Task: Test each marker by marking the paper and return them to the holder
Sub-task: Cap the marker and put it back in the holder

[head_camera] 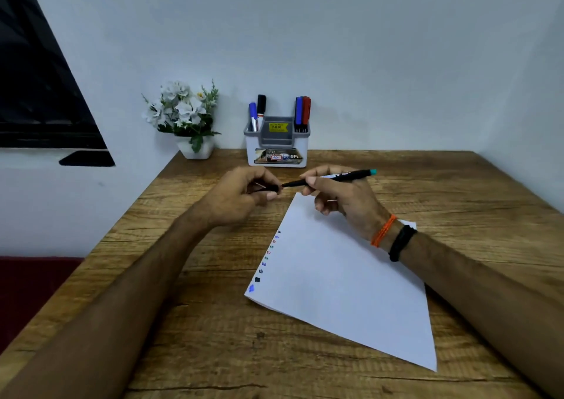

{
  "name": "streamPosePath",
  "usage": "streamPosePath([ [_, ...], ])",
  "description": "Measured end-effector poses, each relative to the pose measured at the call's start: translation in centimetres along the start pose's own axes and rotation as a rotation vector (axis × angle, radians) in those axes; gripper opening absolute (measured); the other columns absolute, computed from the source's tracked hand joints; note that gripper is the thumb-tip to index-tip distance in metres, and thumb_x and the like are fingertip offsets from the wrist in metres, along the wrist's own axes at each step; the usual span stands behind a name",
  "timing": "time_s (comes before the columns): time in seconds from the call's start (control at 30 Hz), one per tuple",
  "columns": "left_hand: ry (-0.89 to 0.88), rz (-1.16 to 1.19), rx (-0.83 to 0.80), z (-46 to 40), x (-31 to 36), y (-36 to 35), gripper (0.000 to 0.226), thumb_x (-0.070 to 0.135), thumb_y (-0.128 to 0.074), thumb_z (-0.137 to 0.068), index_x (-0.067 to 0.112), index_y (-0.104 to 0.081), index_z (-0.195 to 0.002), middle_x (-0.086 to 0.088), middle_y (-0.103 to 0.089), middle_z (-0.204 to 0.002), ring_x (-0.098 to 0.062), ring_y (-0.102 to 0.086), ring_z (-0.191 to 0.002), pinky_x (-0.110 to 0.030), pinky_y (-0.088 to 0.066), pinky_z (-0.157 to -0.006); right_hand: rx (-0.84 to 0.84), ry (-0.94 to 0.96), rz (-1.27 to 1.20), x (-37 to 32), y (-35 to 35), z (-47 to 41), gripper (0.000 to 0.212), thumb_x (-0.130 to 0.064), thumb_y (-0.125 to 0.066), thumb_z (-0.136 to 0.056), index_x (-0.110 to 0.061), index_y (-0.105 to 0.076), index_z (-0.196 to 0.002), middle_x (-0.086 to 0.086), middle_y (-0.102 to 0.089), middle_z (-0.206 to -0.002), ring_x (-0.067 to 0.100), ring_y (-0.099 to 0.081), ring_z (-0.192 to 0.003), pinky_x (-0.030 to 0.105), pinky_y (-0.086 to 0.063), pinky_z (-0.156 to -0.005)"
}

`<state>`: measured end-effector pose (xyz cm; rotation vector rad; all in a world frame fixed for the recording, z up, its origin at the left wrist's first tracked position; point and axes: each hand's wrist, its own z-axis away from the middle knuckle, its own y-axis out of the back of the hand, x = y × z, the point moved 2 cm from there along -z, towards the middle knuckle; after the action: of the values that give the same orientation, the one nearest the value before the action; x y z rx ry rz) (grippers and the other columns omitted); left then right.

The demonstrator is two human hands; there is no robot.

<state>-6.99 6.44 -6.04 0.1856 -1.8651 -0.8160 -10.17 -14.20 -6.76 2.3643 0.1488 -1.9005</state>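
My right hand (338, 198) grips the teal-ended marker (332, 178) above the paper (341, 279), left hand (241, 195) pinches what looks like its cap (268, 188) at the tip, so I keep both coaxial, near the holder (277, 142) with 5 markers.

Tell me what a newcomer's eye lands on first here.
The two hands meeting mid-table: the right hand holds a teal-ended pen, the left hand pinches its black cap. Below lies a white paper with coloured test marks down its left edge; behind, the marker holder stands against the wall.
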Motion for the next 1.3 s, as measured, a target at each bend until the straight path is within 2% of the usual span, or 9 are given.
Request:
streamPosePath([
  [0.2,-0.032,0.072,0.056,0.0,0.1,0.2,0.019,0.005,-0.067,-0.086,0.013,-0.068,-0.103,-0.003,-0.070,-0.091,-0.009,-0.064,-0.071,-0.025,-0.053,-0.064,-0.024,-0.028,-0.092,0.0,0.3,-0.2,0.022,-0.027,-0.059,-0.084,-0.015,-0.075,-0.093,0.010,-0.073,-0.082,0.014,-0.058,-0.051,0.022,-0.042,-0.048],
  [0.4,-0.048,0.126,0.053,0.0,0.2,0.0,0.015,0.006,-0.067,-0.086,0.009,-0.067,-0.100,-0.009,-0.070,-0.091,-0.016,-0.065,-0.076,-0.026,-0.054,-0.065,-0.114,-0.068,-0.144,0.3,0.3,-0.1,0.035,-0.027,-0.047,-0.086,-0.012,-0.074,-0.102,0.017,-0.075,-0.096,0.015,-0.060,-0.055,0.022,-0.043,-0.051],
  [0.5,-0.073,0.127,0.045,0.0,0.4,-0.1,0.015,0.009,-0.068,-0.086,0.011,-0.069,-0.101,-0.010,-0.070,-0.090,-0.017,-0.064,-0.074,-0.027,-0.053,-0.065,-0.116,-0.047,-0.139,0.3,0.2,-0.1,0.024,-0.021,-0.054,-0.090,-0.011,-0.072,-0.101,0.019,-0.075,-0.099,0.015,-0.063,-0.053,0.021,-0.045,-0.049],
  [0.6,-0.082,0.145,0.048,0.1,0.6,-0.1,0.016,0.011,-0.068,-0.086,0.010,-0.071,-0.101,-0.011,-0.071,-0.090,-0.016,-0.062,-0.071,-0.025,-0.052,-0.061,-0.067,-0.001,-0.085,0.4,0.0,-0.1,0.008,-0.015,-0.063,-0.093,-0.011,-0.070,-0.092,0.017,-0.076,-0.094,0.014,-0.062,-0.047,0.020,-0.044,-0.046],
  [0.73,-0.060,0.179,0.077,0.3,1.0,-0.2,0.016,0.010,-0.069,-0.085,0.007,-0.070,-0.101,-0.010,-0.071,-0.087,-0.004,-0.060,-0.064,-0.018,-0.048,-0.056,-0.017,0.050,-0.031,0.4,0.1,0.0,0.025,-0.024,-0.073,-0.080,-0.006,-0.075,-0.097,0.007,-0.071,-0.072,0.014,-0.048,-0.048,0.019,-0.041,-0.045],
  [0.9,-0.068,0.204,0.087,0.5,1.5,-0.2,0.015,0.011,-0.065,-0.088,0.002,-0.068,-0.099,-0.009,-0.070,-0.085,0.003,-0.056,-0.059,-0.011,-0.043,-0.055,-0.066,0.052,-0.016,0.7,0.7,-0.4,0.029,-0.026,-0.069,-0.083,-0.006,-0.075,-0.104,0.008,-0.071,-0.076,0.013,-0.049,-0.046,0.018,-0.040,-0.045],
  [1.1,-0.041,0.241,0.060,0.4,0.9,-1.0,0.016,0.013,-0.057,-0.094,0.000,-0.064,-0.094,-0.011,-0.065,-0.077,-0.015,-0.049,-0.059,-0.026,-0.039,-0.053,-0.033,0.219,0.193,0.5,0.5,-0.4,0.007,-0.007,-0.068,-0.089,-0.001,-0.071,-0.091,-0.013,-0.059,-0.052,0.000,-0.041,-0.040,0.012,-0.033,-0.042],
  [1.17,-0.042,0.247,0.056,0.3,0.9,-1.4,0.013,0.010,-0.054,-0.095,0.001,-0.061,-0.090,-0.012,-0.061,-0.074,-0.012,-0.047,-0.057,-0.025,-0.038,-0.052,-0.039,0.256,0.216,0.4,0.4,-0.4,0.005,-0.001,-0.067,-0.088,0.001,-0.070,-0.091,-0.018,-0.059,-0.050,-0.001,-0.045,-0.039,0.008,-0.033,-0.044],
  [1.3,-0.038,0.227,0.055,0.3,1.0,-1.9,0.012,0.008,-0.051,-0.097,0.004,-0.057,-0.087,-0.013,-0.058,-0.073,-0.008,-0.046,-0.054,-0.025,-0.037,-0.051,-0.054,0.258,0.203,0.7,0.6,-0.5,0.004,-0.005,-0.069,-0.087,-0.001,-0.070,-0.088,-0.015,-0.058,-0.049,-0.001,-0.039,-0.038,0.012,-0.032,-0.041],
])
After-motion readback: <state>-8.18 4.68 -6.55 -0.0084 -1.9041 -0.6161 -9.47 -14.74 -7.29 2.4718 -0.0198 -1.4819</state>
